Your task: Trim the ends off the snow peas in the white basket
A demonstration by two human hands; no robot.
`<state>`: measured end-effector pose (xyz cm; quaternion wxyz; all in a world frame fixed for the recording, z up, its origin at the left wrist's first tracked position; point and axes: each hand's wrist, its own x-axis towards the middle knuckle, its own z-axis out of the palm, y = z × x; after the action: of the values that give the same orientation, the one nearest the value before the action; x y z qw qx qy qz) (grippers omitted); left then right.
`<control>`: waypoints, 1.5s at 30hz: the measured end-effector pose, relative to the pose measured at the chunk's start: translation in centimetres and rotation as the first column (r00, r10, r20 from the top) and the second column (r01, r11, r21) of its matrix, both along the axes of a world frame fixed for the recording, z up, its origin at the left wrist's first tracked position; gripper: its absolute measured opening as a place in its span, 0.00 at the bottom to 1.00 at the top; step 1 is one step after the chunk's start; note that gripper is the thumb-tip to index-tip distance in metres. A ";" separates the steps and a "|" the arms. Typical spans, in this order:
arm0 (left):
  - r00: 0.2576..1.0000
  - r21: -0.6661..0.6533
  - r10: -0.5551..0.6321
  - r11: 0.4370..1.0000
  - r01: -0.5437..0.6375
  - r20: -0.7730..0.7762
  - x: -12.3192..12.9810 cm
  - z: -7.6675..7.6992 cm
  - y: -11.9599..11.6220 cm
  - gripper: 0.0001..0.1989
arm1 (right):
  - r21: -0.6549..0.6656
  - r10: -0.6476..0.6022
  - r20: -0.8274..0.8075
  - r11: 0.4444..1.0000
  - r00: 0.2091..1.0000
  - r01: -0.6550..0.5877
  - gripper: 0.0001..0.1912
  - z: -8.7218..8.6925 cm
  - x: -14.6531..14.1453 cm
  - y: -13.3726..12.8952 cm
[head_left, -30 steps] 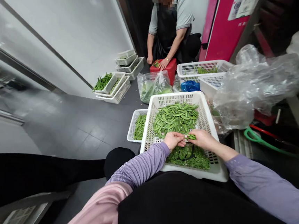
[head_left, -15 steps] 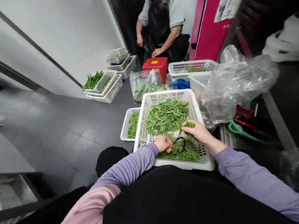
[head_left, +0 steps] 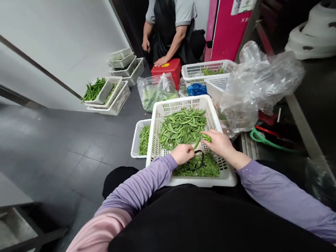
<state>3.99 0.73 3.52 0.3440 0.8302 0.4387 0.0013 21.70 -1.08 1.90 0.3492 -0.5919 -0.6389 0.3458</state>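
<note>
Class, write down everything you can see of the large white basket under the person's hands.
The large white basket is rectangular, plastic by its look, with slotted lattice walls and a solid rim. Whole green pea pods heap in its far half; chopped green trimmings lie in the near half, with a thin dark loop on them. Its near edge meets the person's dark clothing, and a clear plastic bag touches its right side. Above it are the left hand and the right hand, which holds a pod.

White plastic crate [head_left: 202, 182]: matt, perforated walls. Right of it, clear plastic bag [head_left: 242, 103]: thin, glossy, crumpled. Behind it, red plastic case [head_left: 163, 69]: smooth, slight sheen. Left of it, grey floor tiles [head_left: 79, 157]: low sheen. In front, sleeve [head_left: 140, 179]: ribbed purple knit cloth.
</note>
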 end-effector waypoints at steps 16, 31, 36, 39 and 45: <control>0.907 0.138 -0.100 0.976 0.169 -0.409 1.5 -7.9 2.5 0.18 | -0.525 -0.559 -0.809 0.826 0.183 0.204 0.09 1.3 5.0 3.6; 0.955 0.481 0.033 0.858 -0.178 0.295 1.8 -4.2 5.2 0.10 | -0.626 -0.514 -0.591 0.779 0.621 0.049 0.11 -0.3 2.0 3.3; 0.879 0.577 -0.302 0.816 0.037 0.370 0.2 -0.9 0.7 0.10 | -0.585 -0.389 -0.705 0.792 0.592 -0.176 0.12 -0.2 0.5 2.2; 0.907 0.373 -0.148 0.928 -0.010 0.394 0.3 -0.1 -0.4 0.11 | -0.370 -0.197 -0.559 0.929 0.805 -0.029 0.14 0.4 0.7 1.6; 0.897 -0.320 0.287 0.930 -0.178 0.335 0.5 2.7 0.9 0.16 | 0.113 0.135 0.021 0.984 0.991 -0.137 0.09 1.3 1.1 1.0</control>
<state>4.48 1.64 6.18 0.5335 0.6978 0.4573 0.1394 22.76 -0.09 3.22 0.3537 -0.5284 -0.6988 0.3277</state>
